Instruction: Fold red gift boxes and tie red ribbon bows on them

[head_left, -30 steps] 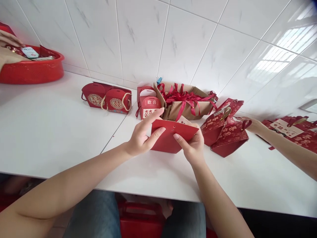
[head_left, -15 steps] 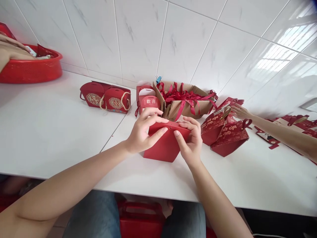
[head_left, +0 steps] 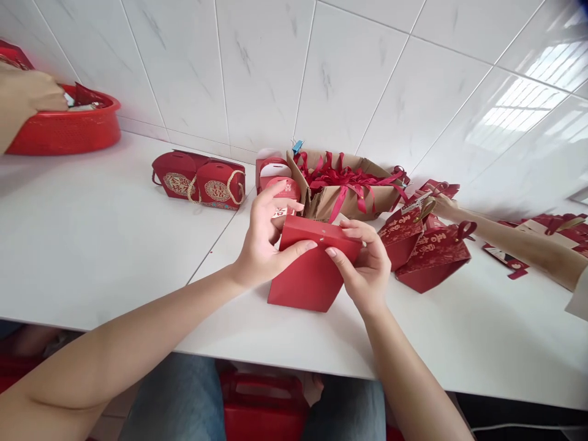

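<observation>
A plain red paper gift box (head_left: 303,285) stands on the white table in front of me, its folded top strip showing small punched holes. My left hand (head_left: 260,248) is at its upper left, the thumb pressed on the front just below the strip and the index and middle fingers raised and bent above the corner. On the upper right, my right hand (head_left: 367,263) grips the box with its thumb in front and its fingers over the top edge. Right behind the box is a cardboard carton (head_left: 367,202) full of dark red ribbons (head_left: 342,180).
Two red gift boxes with rope handles (head_left: 197,177) stand at the left. Printed red boxes with ribbon loops (head_left: 434,257) stand at the right, where another person's hand (head_left: 443,207) reaches. Another person's hand (head_left: 43,92) is over a red basket (head_left: 68,135) at the far left.
The box's top has tilted towards me, so more of its top strip shows. My left fingers have lifted off the top edge. At the far left, the other person's hand has closed.
</observation>
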`<state>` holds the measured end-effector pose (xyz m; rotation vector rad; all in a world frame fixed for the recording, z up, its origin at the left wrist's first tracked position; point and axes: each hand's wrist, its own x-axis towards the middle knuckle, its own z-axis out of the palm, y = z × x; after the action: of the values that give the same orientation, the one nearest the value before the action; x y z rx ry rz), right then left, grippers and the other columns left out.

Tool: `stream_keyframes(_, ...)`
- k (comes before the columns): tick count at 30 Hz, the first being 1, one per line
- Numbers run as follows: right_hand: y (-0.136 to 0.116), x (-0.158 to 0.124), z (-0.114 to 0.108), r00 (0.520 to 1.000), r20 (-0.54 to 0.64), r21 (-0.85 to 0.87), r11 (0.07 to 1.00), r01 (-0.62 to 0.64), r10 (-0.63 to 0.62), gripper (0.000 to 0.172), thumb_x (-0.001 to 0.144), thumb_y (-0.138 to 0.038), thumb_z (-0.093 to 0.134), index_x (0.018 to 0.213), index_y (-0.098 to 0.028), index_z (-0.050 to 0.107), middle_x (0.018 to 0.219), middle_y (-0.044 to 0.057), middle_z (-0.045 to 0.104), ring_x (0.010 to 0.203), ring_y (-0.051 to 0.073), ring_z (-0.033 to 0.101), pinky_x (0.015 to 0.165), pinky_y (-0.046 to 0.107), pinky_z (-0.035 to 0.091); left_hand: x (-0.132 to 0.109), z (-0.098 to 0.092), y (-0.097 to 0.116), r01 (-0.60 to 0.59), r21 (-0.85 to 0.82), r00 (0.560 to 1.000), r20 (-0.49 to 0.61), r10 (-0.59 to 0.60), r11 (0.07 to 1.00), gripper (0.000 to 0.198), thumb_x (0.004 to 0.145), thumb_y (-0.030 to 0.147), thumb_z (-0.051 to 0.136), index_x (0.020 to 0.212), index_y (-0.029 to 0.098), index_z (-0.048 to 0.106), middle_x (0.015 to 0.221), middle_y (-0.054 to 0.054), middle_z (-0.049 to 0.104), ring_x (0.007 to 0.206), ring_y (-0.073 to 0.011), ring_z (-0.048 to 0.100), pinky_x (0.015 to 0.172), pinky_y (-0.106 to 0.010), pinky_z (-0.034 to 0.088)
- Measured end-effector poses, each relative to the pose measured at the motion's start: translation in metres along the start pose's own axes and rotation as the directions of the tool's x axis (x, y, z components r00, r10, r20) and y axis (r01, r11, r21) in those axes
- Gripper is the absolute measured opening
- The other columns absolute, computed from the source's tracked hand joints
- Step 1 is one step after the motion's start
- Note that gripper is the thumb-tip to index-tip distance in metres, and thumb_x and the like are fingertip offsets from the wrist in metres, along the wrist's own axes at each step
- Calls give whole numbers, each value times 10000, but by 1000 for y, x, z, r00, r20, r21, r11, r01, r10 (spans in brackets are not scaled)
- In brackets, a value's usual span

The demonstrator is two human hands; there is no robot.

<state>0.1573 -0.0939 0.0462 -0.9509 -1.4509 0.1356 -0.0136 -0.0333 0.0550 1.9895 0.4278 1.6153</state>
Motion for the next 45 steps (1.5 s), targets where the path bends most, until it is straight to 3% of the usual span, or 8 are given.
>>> stream_keyframes(7,12,-2,5,999,-18,-135,990,36,-39,408,786,-337,702,1164,-261,568,1098,96,653,1056,257,627,911,466,535,3,-4,-2,-71,183,997,23,68,981,328,784,307,709,1064,196,579,994,-74,649,913,-191,626,812,-328,524)
stream_keyframes(13,14,-1,6,993,-57,-121,986,-114,108,238,759,-378,718,924,-227,636,915,51,701,878,209,660,787,364,546,11,-7,2,159,201,985,35,-169,967,208,752,366,724,800,179,646,787,-30,667,756,-161,604,725,-282,488)
stream_keyframes(19,13,3,7,983,-26,-36,982,-183,182,195,800,-393,662,891,-225,624,854,29,683,782,172,637,708,315,528,10,-3,3,482,-18,869,134,-476,876,307,765,461,687,864,172,657,826,-44,679,746,-175,626,640,-265,487)
stream_keyframes(25,58,18,-18,929,-361,-394,916,-72,-82,240,876,-376,513,984,-203,639,1028,103,615,1015,231,591,877,406,469,7,0,1,528,-132,848,127,-514,839,314,739,454,715,831,160,649,857,-56,671,778,-183,627,647,-264,494)
stream_keyframes(31,97,17,-29,927,-160,-518,770,-372,339,230,764,-359,587,875,-165,645,868,90,667,845,244,606,784,389,479,3,3,-4,491,-174,871,99,-481,854,295,740,432,719,738,166,591,677,-1,588,615,-133,567,536,-228,439)
stream_keyframes(34,87,21,-35,892,-295,-381,813,-440,344,225,753,-383,609,821,-169,623,760,45,649,718,199,585,703,347,482,2,5,-5,481,-191,877,88,-473,856,286,746,414,714,717,167,574,652,10,565,597,-122,550,527,-221,429)
stream_keyframes(38,55,34,-52,832,-480,136,961,-241,277,238,739,-400,675,818,-193,588,781,-3,620,733,156,614,704,316,510,2,5,-4,487,-198,873,107,-475,850,270,759,401,702,729,166,573,652,15,563,602,-117,551,535,-215,432)
stream_keyframes(45,15,34,-49,871,-369,516,851,-98,324,72,801,-281,627,789,-212,610,896,6,628,874,149,622,811,314,514,1,5,-6,465,-202,885,117,-450,862,275,776,404,692,741,169,553,650,20,563,591,-115,551,517,-211,422)
